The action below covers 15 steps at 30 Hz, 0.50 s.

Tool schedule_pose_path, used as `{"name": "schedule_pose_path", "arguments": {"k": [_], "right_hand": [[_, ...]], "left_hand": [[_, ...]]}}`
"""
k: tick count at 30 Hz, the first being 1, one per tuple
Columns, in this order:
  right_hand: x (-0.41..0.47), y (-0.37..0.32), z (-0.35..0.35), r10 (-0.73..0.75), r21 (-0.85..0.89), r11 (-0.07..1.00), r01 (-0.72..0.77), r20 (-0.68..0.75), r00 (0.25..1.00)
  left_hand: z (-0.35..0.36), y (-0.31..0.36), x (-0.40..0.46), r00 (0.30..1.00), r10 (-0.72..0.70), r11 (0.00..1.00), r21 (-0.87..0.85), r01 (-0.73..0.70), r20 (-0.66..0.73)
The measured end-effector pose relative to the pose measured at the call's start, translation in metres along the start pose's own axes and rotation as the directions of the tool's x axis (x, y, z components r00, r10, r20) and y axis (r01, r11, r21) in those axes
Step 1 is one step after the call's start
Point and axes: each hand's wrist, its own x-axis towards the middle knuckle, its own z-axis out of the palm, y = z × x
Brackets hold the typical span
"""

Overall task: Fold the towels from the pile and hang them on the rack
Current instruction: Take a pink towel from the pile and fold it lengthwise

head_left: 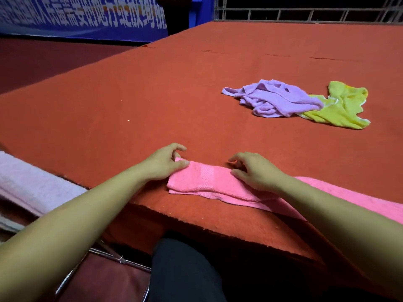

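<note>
A pink towel (205, 179), folded into a long strip, lies along the near edge of the red table (152, 94) and runs off to the right. My left hand (163, 163) pinches its left end, thumb on top and fingers curled behind the far edge. My right hand (255, 171) holds the strip a little further right, thumb on the cloth and fingers curled over its far edge. A crumpled purple towel (272, 99) and a crumpled yellow towel (340, 107) lie together at the right middle of the table.
A pale pink towel (28, 184) hangs at the left, below the table's edge, with thin metal bars (113, 256) under it. A blue banner (82, 16) and a metal railing (305, 13) stand behind the table. My dark-clad lap (185, 273) is under the near edge.
</note>
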Motion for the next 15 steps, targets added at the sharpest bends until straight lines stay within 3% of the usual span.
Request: {"name": "schedule_pose_path", "arguments": {"k": [4, 7, 11, 15], "right_hand": [[0.005, -0.001, -0.003, -0.01, 0.136, 0.991, 0.018, -0.055, 0.998], [0.01, -0.003, -0.002, -0.002, 0.17, 0.985, 0.025, -0.135, 0.991], [0.004, -0.003, 0.002, -0.036, 0.105, 0.993, 0.045, -0.085, 0.996], [-0.014, 0.014, -0.025, 0.003, 0.125, 0.992, 0.023, -0.202, 0.979]], "left_hand": [[-0.002, -0.002, 0.005, 0.987, 0.067, 0.983, -0.159, -0.09, -0.145], [-0.009, -0.004, 0.017, 0.984, 0.033, 0.981, -0.185, -0.066, -0.177], [0.001, -0.01, 0.024, 0.999, -0.041, 0.999, 0.008, 0.041, -0.009], [0.001, 0.001, 0.025, 0.965, 0.105, 0.953, 0.301, -0.028, -0.242]]}}
